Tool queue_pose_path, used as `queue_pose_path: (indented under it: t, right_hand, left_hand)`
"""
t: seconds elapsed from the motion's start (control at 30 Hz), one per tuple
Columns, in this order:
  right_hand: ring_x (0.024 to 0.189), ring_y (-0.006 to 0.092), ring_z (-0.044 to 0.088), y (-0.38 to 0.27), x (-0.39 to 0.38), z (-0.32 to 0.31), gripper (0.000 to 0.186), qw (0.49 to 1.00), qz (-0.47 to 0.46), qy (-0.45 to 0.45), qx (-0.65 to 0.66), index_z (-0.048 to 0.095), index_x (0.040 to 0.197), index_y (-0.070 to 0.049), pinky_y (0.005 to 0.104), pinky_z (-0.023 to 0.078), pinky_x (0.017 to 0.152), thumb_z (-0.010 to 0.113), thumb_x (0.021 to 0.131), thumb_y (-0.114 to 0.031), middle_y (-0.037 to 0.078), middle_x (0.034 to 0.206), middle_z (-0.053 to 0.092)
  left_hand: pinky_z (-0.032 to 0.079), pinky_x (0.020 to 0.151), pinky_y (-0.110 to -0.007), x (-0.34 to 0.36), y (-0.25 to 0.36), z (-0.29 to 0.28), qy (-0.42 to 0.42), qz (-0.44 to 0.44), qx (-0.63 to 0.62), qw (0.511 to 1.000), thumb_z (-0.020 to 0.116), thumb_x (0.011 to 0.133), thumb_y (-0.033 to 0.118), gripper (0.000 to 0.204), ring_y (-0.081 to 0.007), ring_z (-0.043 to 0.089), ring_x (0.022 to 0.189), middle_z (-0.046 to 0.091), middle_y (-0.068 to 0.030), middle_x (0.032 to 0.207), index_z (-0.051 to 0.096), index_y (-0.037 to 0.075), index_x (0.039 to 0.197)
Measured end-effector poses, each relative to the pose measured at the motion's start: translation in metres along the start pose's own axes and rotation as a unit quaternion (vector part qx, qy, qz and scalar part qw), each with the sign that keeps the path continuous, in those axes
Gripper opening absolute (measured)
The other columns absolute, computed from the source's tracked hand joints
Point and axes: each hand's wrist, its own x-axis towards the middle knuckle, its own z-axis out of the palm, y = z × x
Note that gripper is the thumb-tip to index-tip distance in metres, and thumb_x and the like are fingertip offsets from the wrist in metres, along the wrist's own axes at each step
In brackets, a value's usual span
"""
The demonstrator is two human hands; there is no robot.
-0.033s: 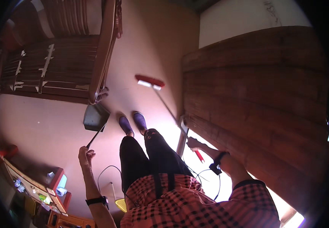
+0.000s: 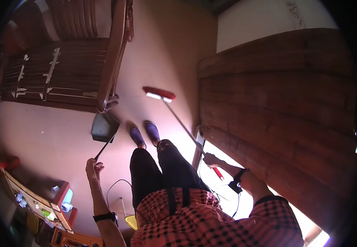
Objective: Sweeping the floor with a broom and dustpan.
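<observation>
My right hand (image 2: 213, 160) is closed around the handle of a broom (image 2: 182, 125). Its red bristles and white base rest on or just over the floor, beyond my feet, while the red handle end sticks out below my fist. On the left, my left hand (image 2: 93, 166) grips the thin dark handle of a grey dustpan (image 2: 104, 127). The pan lies on the floor beside the corner of a wooden bench, left of my feet. Whether anything lies in the pan I cannot tell.
A slatted wooden bench (image 2: 63, 70) stands at the far left. Large brown wooden panelling (image 2: 273, 103) runs along the right, with a bright opening below it. Purple shoes (image 2: 152, 131) are on my feet. A table with small items (image 2: 38, 201) is at the lower left; cables hang near me.
The broom head has shifted slightly left and toward me. My right hand has come a little nearer with it. My left hand and the dustpan stay nearly in place.
</observation>
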Motion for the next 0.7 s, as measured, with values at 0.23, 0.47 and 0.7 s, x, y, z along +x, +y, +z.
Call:
queue_pose_path:
  t: [0.23, 0.47, 0.7]
  right_hand:
    - [0.082, 0.037, 0.054, -0.034, -0.033, 0.011, 0.032, 0.983, -0.002, 0.175, 0.06, 0.05, 0.093, -0.001, 0.0464, 0.042, 0.074, 0.045, 0.085, -0.031, 0.022, 0.085, 0.056]
    - [0.064, 0.0254, 0.058, -0.095, 0.101, -0.114, 0.017, 0.958, -0.048, 0.224, -0.173, 0.059, 0.079, -0.003, 0.042, 0.046, 0.054, 0.056, 0.07, -0.018, 0.017, 0.073, 0.06]
    - [0.084, 0.0366, 0.06, -0.055, 0.135, -0.05, 0.032, 0.93, 0.011, 0.038, -0.366, 0.051, 0.097, 0.012, 0.0419, 0.047, 0.076, 0.049, 0.076, -0.011, 0.027, 0.081, 0.059]
  left_hand:
    - [0.044, 0.054, -0.027, -0.015, -0.008, -0.003, 0.016, 0.017, 0.018, 1.0, 0.054, 0.075, 0.014, 0.012, -0.0097, 0.048, 0.054, 0.042, 0.0042, 0.062, 0.05, 0.013, 0.086]
    - [0.04, 0.058, -0.025, -0.034, -0.019, 0.018, 0.059, 0.107, 0.127, 0.984, 0.058, 0.073, 0.012, 0.026, -0.0082, 0.046, 0.063, 0.047, 0.0021, 0.072, 0.051, 0.009, 0.097]
    - [0.037, 0.059, -0.021, 0.026, -0.043, 0.016, -0.115, 0.248, 0.161, 0.948, 0.058, 0.076, 0.0, 0.019, -0.0076, 0.04, 0.065, 0.043, 0.0008, 0.073, 0.049, 0.006, 0.092]
